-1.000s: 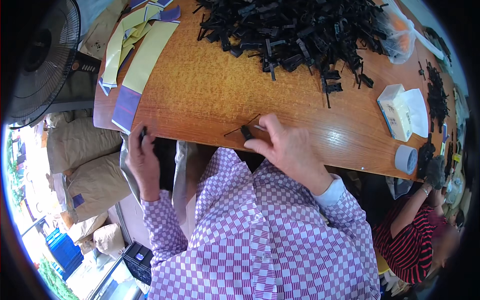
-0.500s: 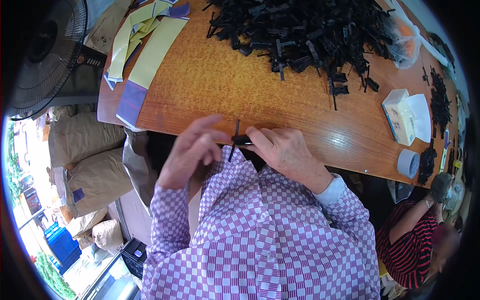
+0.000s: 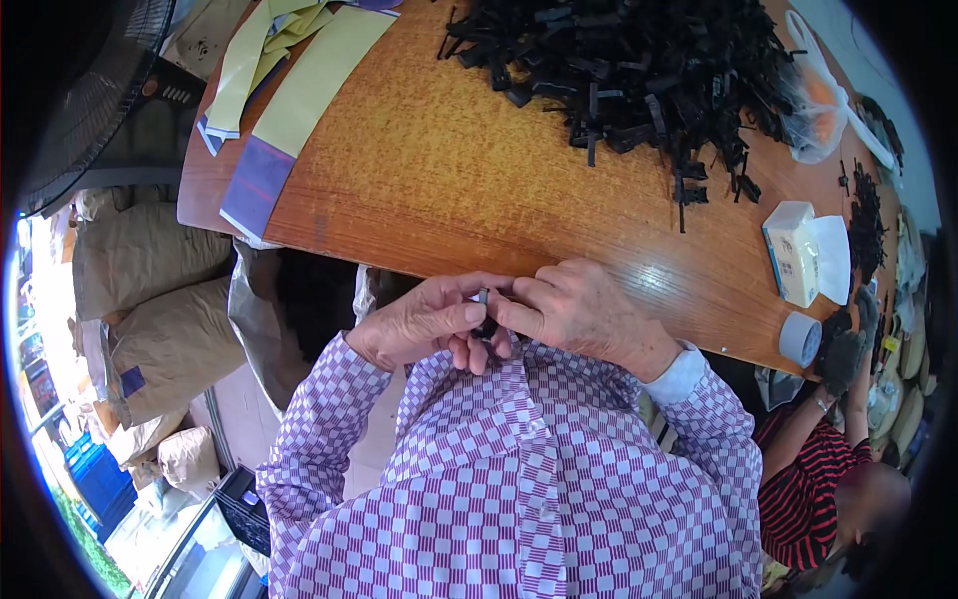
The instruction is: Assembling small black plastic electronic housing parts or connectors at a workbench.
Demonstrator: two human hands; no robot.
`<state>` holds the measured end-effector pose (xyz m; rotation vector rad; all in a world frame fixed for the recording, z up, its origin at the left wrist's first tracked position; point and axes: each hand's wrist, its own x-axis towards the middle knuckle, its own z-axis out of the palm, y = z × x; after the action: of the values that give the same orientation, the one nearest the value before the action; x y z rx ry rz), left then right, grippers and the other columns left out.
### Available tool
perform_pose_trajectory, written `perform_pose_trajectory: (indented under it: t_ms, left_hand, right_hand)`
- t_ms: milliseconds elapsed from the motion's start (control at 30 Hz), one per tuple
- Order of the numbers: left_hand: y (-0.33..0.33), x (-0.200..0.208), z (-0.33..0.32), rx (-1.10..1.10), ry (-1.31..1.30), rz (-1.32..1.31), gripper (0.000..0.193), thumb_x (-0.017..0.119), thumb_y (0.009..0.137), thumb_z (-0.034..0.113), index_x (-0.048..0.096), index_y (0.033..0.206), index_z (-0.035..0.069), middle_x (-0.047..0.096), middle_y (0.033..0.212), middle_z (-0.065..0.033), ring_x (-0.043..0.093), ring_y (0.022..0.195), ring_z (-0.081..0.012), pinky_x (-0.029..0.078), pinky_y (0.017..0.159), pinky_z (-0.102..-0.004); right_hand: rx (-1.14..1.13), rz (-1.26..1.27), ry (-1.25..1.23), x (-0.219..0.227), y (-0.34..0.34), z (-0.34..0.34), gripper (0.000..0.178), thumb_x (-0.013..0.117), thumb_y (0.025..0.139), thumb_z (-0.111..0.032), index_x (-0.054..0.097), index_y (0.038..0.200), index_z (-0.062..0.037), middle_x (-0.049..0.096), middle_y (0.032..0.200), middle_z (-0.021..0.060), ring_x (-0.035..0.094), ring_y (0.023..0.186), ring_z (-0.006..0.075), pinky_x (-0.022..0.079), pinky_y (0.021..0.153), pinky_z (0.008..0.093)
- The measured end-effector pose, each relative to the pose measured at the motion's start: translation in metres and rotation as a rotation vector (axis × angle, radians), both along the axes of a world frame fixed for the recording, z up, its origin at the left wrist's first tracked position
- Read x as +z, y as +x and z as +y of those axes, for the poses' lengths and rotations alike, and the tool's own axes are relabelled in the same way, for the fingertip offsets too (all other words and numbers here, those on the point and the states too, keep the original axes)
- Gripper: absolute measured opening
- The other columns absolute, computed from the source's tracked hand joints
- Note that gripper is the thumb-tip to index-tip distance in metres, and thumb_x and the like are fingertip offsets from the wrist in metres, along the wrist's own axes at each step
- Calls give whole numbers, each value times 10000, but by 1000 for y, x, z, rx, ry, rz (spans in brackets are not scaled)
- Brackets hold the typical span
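Observation:
A small black plastic part (image 3: 486, 325) is pinched between my two hands, just in front of the table's near edge. My left hand (image 3: 424, 321) curls around it, thumb on one side and fingers beneath. From the other side, my right hand (image 3: 594, 314) meets it with bent thumb and forefinger, fingertips almost touching the left ones. Fingers cover much of the part. A big heap of similar black plastic parts (image 3: 629, 75), many with thin stick-like bits, lies at the far side of the wooden table (image 3: 399, 170).
Yellow and purple strips (image 3: 324, 85) lie at the table's far left. On the right are a tissue box (image 3: 793, 255), a tape roll (image 3: 799, 337) and a plastic bag (image 3: 816, 110). A co-worker's gloved hand (image 3: 843, 354) is at the right corner. Paper sacks (image 3: 175, 334) and a fan (image 3: 95, 100) stand left.
My left hand has come right and closed on the black part beside my right hand. The co-worker's gloved hand has moved up to the table's edge. The view has shifted slightly.

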<state>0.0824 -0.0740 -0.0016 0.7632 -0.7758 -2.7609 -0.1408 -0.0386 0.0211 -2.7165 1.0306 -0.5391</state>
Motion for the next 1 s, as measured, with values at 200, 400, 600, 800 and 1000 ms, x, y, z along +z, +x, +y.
perform_pose_trajectory:
  t_ms: [200,400,600,800,1000]
  left_hand:
    - [-4,7,1,114,18,-42,510,623,883,287,450,1277,12,641,855,-141,637,639,-146,503,556,-183]
    - [2,10,1,287,-114,-85,382,587,908,196,444,1243,82,638,868,-108,626,658,-122,500,579,-191]
    - [-10,6,6,411,-474,-215,347,557,904,29,413,1218,69,567,888,-44,587,711,-85,501,633,-207]
    - [-22,11,5,395,-697,-303,349,512,893,-53,385,1206,36,557,877,-53,595,742,-94,524,675,-243]
    - [-34,7,7,411,-937,-356,317,520,876,-70,395,1153,23,568,859,-92,620,757,-134,522,657,-269]
  right_hand:
    - [-14,-56,66,-7,5,-6,323,634,770,-163,591,1083,-95,573,668,15,579,543,140,474,457,276]
    - [-393,-421,573,-10,11,1,502,695,770,-53,502,1233,-36,563,736,103,593,628,208,471,567,312]
    - [-459,-776,847,0,31,1,200,498,960,-175,510,1084,-19,504,766,26,480,640,96,402,572,231]
    - [-493,-813,955,-3,38,3,184,425,996,-172,507,1032,-11,501,760,11,458,638,67,384,557,210]
    - [-526,-894,931,-7,36,6,202,424,999,-177,511,1023,4,515,739,17,473,651,68,404,571,219]
